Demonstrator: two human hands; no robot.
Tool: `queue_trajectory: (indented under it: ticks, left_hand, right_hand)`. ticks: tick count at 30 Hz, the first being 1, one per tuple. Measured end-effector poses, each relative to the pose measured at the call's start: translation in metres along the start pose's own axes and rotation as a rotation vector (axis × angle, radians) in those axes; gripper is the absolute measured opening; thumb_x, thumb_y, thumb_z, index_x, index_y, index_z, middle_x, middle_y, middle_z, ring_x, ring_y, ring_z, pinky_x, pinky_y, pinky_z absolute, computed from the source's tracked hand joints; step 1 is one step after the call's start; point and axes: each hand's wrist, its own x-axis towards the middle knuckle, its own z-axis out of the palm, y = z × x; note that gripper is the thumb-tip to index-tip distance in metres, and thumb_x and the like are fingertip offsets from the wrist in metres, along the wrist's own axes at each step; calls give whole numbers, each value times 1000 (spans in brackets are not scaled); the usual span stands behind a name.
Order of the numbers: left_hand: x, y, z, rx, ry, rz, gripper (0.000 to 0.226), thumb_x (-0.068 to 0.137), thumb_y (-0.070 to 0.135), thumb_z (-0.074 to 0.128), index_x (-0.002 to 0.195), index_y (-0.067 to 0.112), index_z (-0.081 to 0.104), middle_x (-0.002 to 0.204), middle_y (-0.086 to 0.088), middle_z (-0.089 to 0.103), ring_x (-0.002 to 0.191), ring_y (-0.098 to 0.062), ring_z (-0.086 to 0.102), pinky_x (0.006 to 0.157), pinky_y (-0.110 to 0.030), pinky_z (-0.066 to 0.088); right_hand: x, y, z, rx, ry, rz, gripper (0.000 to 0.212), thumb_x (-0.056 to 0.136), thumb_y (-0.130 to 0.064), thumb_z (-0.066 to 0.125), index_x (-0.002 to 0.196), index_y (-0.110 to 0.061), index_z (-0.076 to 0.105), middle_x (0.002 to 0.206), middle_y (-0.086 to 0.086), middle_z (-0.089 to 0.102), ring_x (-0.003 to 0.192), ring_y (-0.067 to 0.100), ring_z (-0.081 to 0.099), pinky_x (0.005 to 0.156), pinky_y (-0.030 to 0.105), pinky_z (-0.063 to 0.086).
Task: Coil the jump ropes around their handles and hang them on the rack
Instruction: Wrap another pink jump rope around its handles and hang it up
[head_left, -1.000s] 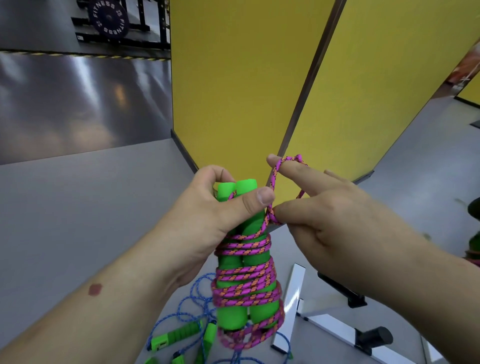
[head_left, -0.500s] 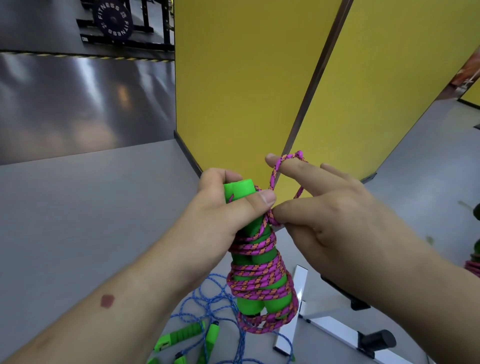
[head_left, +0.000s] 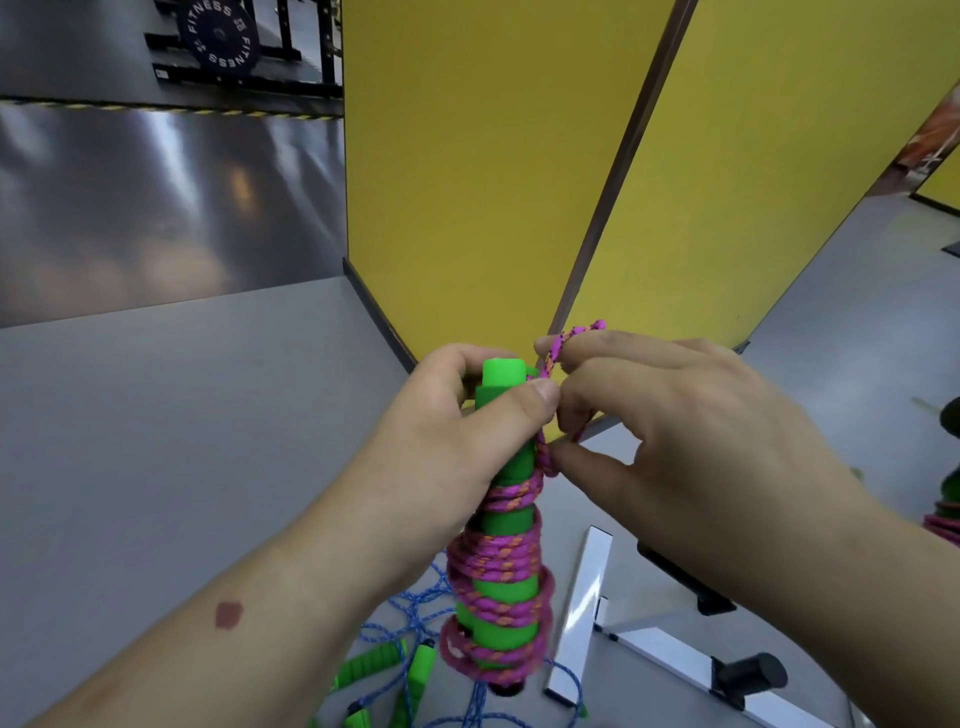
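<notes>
My left hand grips the upper part of a pair of green foam handles, held upright and side by side. A pink and orange braided rope is wound around them in several bands. My right hand pinches the rope's loose end loop just right of the handle tops, with the loop over my forefinger and my thumb against the rope at the handles. On the floor below lies a blue jump rope with green handles, uncoiled and tangled.
Yellow partition panels stand straight ahead, joined at a dark post. A white metal frame base with black feet lies on the grey floor at the lower right. Another pink coiled rope shows at the right edge. A weight plate rack is far back left.
The wound handles have tilted and shifted to the right, with their tops leaning away from me. My right forefinger has curled in, drawing the end loop closer to the handle tops.
</notes>
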Motion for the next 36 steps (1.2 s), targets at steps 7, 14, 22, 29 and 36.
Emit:
queue_trajectory:
  ticks: [7,14,22,29,36]
  left_hand:
    - [-4,-6,10,226,22,104,21,85,42,53,104,44,59,93,-6,73,87,-27,72,76,-56,61]
    - [5,-17,31,285,-71,93,5,96,33,64,92,36,62,74,2,72,65,-12,70,59,-34,58]
    - [28,-39,58,193,-268,-30,11,87,41,72,94,34,66,85,-15,73,79,-39,72,76,-54,58]
    - [54,-67,93,268,-404,-68,5,97,33,66,94,32,62,72,3,68,67,-18,66,65,-35,54]
    - [80,-113,136,291,-415,-160,6,97,35,68,98,30,65,84,-3,74,74,-22,72,70,-41,60]
  right_hand:
    - [-7,4,-1,54,-38,74,37,74,-42,76,87,-28,45,76,-15,59,69,19,60,62,34,43]
    - [-29,27,-6,135,-110,163,39,74,-39,77,99,-29,49,90,-17,54,82,8,53,70,31,46]
    - [-59,66,-3,390,-272,499,32,76,-39,81,89,-36,51,94,-23,54,86,-8,52,68,10,40]
    - [-91,104,-4,449,-267,696,28,94,-10,58,96,-34,73,82,-10,64,62,-2,53,57,8,42]
    - [-118,137,18,220,-361,705,48,85,-1,55,120,-31,66,98,-7,56,93,12,56,84,35,51]
